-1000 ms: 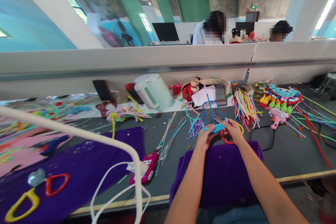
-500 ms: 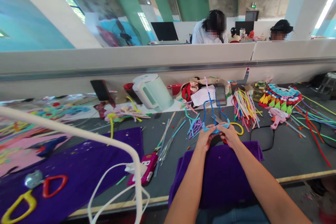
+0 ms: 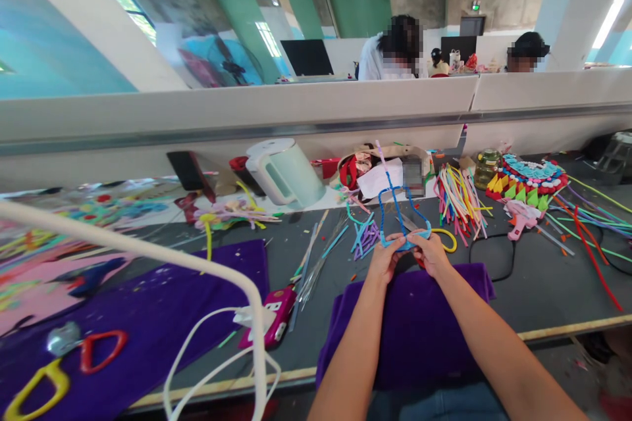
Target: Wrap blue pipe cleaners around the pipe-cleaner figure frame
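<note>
Between my hands is a frame of blue pipe cleaners (image 3: 395,200), with a light blue band along its lower edge and a pale purple tip on its upright stem. My left hand (image 3: 388,258) pinches the lower left of the band. On the right, my right hand (image 3: 428,251) has its fingers closed on the same band. Scissors (image 3: 447,241) with a yellow handle lie on the table just behind my right hand, partly hidden by it. Beneath my wrists is a folded purple cloth (image 3: 419,322).
Cut purple and blue pieces (image 3: 366,238) and a bundle of coloured pipe cleaners (image 3: 459,200) flank the hands. A pink glue gun (image 3: 521,217) lies at right. A kettle (image 3: 291,174) stands behind; a white curved tube (image 3: 197,253) crosses the left foreground.
The frame's top and stem have tilted slightly to the left. Both hands keep their hold in nearly the same place, and the view has shifted a little.
</note>
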Demonstrator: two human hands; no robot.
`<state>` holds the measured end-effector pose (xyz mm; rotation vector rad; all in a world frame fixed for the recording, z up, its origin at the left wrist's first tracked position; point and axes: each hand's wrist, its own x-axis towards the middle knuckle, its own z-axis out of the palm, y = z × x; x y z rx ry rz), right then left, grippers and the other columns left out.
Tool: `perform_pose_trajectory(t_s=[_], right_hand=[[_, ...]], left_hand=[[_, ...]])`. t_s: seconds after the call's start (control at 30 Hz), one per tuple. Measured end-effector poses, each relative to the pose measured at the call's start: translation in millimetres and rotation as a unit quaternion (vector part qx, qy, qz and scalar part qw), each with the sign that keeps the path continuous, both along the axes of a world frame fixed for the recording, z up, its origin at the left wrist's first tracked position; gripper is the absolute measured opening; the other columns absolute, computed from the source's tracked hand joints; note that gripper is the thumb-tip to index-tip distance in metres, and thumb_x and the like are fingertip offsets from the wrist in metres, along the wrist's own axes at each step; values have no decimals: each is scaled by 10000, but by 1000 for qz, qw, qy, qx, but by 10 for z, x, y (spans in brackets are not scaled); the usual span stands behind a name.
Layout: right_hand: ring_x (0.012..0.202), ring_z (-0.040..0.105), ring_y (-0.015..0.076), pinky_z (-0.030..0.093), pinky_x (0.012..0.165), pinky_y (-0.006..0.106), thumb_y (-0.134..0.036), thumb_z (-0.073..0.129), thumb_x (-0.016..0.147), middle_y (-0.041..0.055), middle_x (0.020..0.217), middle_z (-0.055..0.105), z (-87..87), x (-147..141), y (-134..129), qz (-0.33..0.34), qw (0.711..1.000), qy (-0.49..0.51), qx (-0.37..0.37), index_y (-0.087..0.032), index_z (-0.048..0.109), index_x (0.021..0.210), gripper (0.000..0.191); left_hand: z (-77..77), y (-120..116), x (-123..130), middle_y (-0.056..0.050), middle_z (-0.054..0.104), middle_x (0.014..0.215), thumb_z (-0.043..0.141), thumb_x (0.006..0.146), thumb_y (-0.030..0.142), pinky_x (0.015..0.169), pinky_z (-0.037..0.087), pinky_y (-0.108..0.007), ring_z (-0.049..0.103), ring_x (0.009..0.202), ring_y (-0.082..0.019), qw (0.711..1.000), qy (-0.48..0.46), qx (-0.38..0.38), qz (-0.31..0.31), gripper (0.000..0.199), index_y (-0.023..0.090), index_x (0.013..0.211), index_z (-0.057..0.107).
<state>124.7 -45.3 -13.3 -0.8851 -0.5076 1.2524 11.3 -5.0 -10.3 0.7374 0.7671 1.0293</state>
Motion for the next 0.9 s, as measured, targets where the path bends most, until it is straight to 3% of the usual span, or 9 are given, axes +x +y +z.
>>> perform_pose_trajectory(t_s=[0.43,0.9], right_hand=[[375,362,35,271,333,144,-297,770,556,-77,439,469,33,-12,-13,-32,999,-21,9,-143,623,714,265],[397,379,46,285,331,154,-290,779,541,-62,466,488,12,-25,-1,-14,1000,5,1,-149,613,688,263]], left_hand=[[-34,9,10,-28,675,681,837,531,251,581,557,-274,634,610,-144,1000,12,3,-14,319,104,745,652],[-49,13,3,3,645,660,820,540,231,609,524,-259,617,608,-127,999,10,38,-7,266,125,699,635]])
